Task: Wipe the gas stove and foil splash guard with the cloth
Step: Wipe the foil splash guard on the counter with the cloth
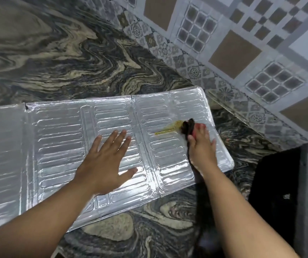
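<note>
The silver foil splash guard [60, 138] lies flat on the marbled countertop, unfolded into several ribbed panels. My left hand [104, 161] presses palm-down on its middle panel, fingers spread. My right hand [201, 148] rests on the right panel and grips a dark cloth [187, 126] with a red patch, bunched at my fingertips and trailing under my wrist. The cloth touches a yellow-brown smear [170, 128] that streaks leftward along a rib. The black gas stove [277, 192] shows only partly at the lower right edge.
The dark swirled stone countertop [65, 58] stretches beyond the guard to the far left. A patterned tile wall [242, 53] runs diagonally along the right, close to the guard's far right corner. The stove sits just right of my right forearm.
</note>
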